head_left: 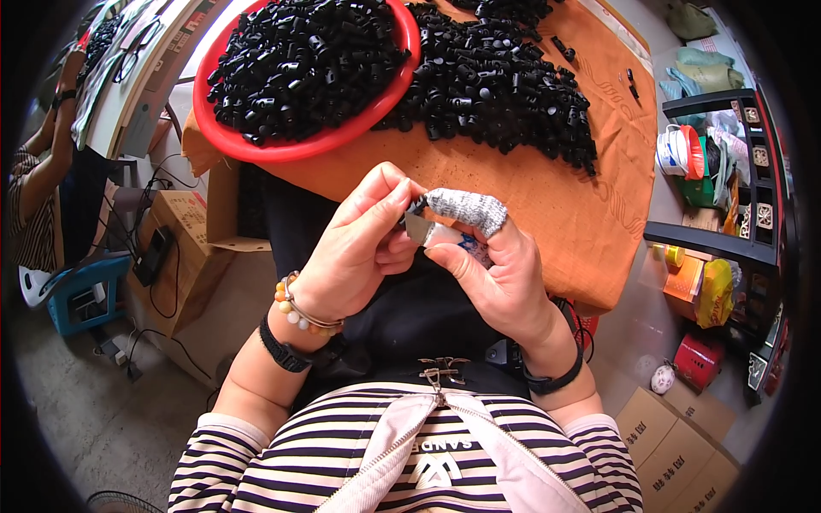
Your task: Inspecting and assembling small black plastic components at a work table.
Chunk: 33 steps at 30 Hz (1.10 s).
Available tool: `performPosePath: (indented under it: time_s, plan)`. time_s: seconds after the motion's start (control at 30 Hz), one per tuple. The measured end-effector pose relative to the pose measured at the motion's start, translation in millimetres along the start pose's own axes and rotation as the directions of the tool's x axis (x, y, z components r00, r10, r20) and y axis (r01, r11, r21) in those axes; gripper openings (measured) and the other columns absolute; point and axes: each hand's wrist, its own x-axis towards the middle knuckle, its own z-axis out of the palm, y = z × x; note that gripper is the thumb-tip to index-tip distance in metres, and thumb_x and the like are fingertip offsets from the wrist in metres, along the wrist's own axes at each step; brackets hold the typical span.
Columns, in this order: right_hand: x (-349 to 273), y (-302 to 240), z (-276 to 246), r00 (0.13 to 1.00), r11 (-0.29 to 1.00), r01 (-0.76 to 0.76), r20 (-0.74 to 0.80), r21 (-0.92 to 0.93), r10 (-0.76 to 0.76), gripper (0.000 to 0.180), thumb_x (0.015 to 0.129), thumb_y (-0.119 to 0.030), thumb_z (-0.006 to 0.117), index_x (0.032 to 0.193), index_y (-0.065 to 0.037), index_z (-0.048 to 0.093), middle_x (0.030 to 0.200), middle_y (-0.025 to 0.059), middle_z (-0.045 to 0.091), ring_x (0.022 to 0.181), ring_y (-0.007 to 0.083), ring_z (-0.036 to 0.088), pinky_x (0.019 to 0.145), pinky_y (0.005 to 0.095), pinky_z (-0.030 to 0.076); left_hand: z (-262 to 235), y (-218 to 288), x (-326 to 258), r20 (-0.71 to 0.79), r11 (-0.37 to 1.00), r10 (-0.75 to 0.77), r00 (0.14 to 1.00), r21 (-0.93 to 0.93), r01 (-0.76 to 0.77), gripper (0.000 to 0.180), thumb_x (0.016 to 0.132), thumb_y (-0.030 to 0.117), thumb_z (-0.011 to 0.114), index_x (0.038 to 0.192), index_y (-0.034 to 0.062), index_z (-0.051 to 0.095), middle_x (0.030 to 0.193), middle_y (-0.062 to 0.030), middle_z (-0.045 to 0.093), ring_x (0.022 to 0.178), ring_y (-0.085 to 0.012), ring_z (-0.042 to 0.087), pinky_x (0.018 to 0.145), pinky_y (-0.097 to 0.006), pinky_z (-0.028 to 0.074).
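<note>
In front of my chest, my left hand (369,224) pinches a small black plastic part (416,205) between thumb and fingers. My right hand (500,256) is closed on a short metal blade (416,228) whose grip looks wrapped in white with blue marks. The blade touches or lies very close to the black part; the exact contact is hidden by my fingers. A grey knitted finger cover (466,208) sits over the right index finger. Beyond my hands, a red basin (291,154) is heaped with similar black parts (308,68).
More black parts (505,94) are piled on the orange cloth-covered table (547,222). A black shelf rack (710,235) with bags stands at right, cardboard boxes (676,445) below it. At left are a box (175,256), a blue stool (90,295), cables and another person's arm (56,162).
</note>
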Motion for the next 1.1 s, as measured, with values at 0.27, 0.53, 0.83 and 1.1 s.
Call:
performPosePath:
  time_s: [0.27,0.53,0.83,1.1]
  plan:
    - [-2,1,-1,1.000,1.000,-0.005,0.012,0.001,0.005,0.030,0.082,-0.006,0.062,0.111,-0.002,0.054,0.086,0.0104,0.064,0.076,0.0158,0.064,0.065,0.0264,0.050,-1,0,0,-0.002,1.000,-0.010,1.000,-0.009,0.010,0.012,0.095,0.024,0.043,0.093,0.0123,0.046,0.064,0.0060,0.038,0.052,0.0000,0.026,0.045,-0.015,0.022]
    - [-2,-3,-5,0.999,0.998,-0.039,0.027,-0.049,0.041,0.030,0.082,-0.005,0.062,0.111,-0.002,0.055,0.080,0.0050,0.062,0.064,0.0096,0.057,0.058,0.0232,0.046,1,-1,-2,0.024,1.000,-0.004,1.000,-0.019,0.004,0.014,0.096,0.025,0.041,0.095,0.0120,0.045,0.062,0.0058,0.036,0.051,-0.0011,0.025,0.045,-0.016,0.021]
    - [-2,-3,1,1.000,0.998,-0.006,0.012,0.068,0.005,0.037,0.082,-0.005,0.062,0.117,0.001,0.049,0.099,0.0136,0.062,0.084,0.0142,0.062,0.069,0.0254,0.050,7,0,-2,-0.060,1.000,0.026,0.998,-0.005,-0.026,0.016,0.096,0.025,0.041,0.098,0.0100,0.047,0.062,0.0051,0.036,0.052,-0.0017,0.027,0.046,-0.017,0.022]
    - [-1,-1,7,1.000,0.999,0.018,-0.016,0.044,-0.017,0.039,0.081,-0.006,0.063,0.117,0.001,0.048,0.098,0.0140,0.062,0.084,0.0175,0.064,0.069,0.0263,0.050,7,-3,-1,-0.080,0.996,0.076,0.994,0.040,-0.073,0.015,0.096,0.023,0.041,0.098,0.0101,0.048,0.062,0.0053,0.039,0.051,-0.0008,0.026,0.045,-0.016,0.021]
